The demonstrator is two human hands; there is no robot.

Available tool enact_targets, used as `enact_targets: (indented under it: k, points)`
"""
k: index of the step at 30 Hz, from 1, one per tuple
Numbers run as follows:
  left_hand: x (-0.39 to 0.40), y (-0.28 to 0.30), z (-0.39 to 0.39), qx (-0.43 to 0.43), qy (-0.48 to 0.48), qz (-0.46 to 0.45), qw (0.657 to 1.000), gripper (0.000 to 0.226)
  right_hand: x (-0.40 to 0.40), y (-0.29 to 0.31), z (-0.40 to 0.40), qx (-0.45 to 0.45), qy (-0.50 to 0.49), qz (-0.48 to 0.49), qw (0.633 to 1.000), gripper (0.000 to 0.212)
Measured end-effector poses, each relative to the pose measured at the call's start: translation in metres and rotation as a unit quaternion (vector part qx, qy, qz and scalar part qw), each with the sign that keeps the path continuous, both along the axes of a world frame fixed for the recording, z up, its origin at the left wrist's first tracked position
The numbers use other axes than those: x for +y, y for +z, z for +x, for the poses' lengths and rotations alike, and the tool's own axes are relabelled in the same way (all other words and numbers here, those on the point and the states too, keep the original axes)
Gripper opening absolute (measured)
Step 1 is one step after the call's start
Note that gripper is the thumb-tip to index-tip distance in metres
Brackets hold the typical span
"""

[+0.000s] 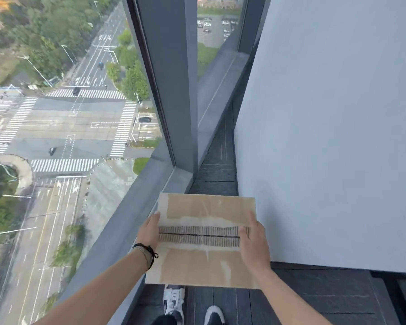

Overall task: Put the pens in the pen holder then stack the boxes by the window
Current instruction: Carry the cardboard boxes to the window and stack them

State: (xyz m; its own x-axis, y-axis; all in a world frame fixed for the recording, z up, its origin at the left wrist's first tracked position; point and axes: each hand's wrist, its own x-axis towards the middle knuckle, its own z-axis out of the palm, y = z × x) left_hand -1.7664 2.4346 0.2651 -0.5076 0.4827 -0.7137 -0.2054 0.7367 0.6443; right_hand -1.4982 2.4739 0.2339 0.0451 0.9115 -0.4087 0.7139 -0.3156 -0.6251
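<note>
While carried at waist height, cardboard box (205, 240) sits level between both hands, above dark floor (314, 299) and right beside window sill (127, 221). Left hand (149, 232) clamped on box's left edge, thumb over top face, fingers hidden beneath. Right hand (253, 240) clamped on right edge, fingers spread across torn tape seam (198, 235). Black wristband (148, 252) on left wrist. Shoes (174, 301) visible under box's near edge, pointed along narrow strip of floor between glass (56, 137) and pale wall (338, 113). No pens, no pen holder, no second box in sight, so likely first box of stack, or others out of view; cannot tell which.

For doing this step well, only one view to go on, head view, so judgement rests on it alone. Best to lower with knees bent and box kept flat, long side parallel to sill, set close against frame base without knocking glass. Good to pick spot in corner ahead, where wall and window frame (171, 90) meet, giving two sides of support for later boxes. Worth placing seam side up as now, so flat top takes next box squarely. Wise to free fingers underneath before full weight lands, sliding hands out sideways. Risk: narrow floor strip, toes close under load.
</note>
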Motion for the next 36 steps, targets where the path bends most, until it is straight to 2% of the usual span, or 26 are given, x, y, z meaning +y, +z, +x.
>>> enact_targets:
  k: [3,8,12,14,16,19,22,28,31,36]
  points:
    - [0.034,-0.059,-0.002,-0.031,-0.001,-0.010,0.999,0.043,0.034,-0.066,-0.003,-0.006,-0.011,0.015,1.000,0.056]
    - [0.074,-0.172,-0.004,-0.061,-0.009,-0.011,0.998,0.065,0.077,-0.166,-0.004,-0.025,-0.019,0.015,0.999,0.054]
    - [0.106,-0.211,0.002,-0.070,0.015,-0.018,0.997,0.079,0.098,-0.197,0.005,-0.026,-0.025,0.023,0.999,0.054]
    - [0.121,-0.227,0.009,-0.059,0.024,-0.008,0.998,0.071,0.108,-0.215,0.013,-0.036,-0.028,0.030,0.999,0.055]
    - [0.129,-0.220,0.025,-0.042,0.021,-0.013,0.999,0.057,0.114,-0.224,0.020,-0.041,-0.034,0.019,0.998,0.056]
    - [0.137,-0.229,0.041,-0.005,0.001,-0.013,1.000,0.049,0.120,-0.230,0.029,-0.053,-0.039,0.021,0.998,0.057]
    - [0.148,-0.241,0.056,0.026,-0.012,-0.006,1.000,0.047,0.130,-0.231,0.036,-0.072,-0.044,0.039,0.996,0.059]
    - [0.172,-0.221,0.085,0.014,-0.007,-0.033,0.999,0.056,0.152,-0.214,0.062,-0.108,-0.006,0.015,0.994,0.065]
    - [0.184,-0.193,0.090,0.000,0.012,-0.042,0.999,0.076,0.164,-0.185,0.067,-0.125,0.020,0.018,0.992,0.066]
    - [0.209,-0.108,0.107,0.012,-0.002,-0.014,1.000,0.063,0.187,-0.091,0.065,-0.079,0.042,0.049,0.995,0.061]
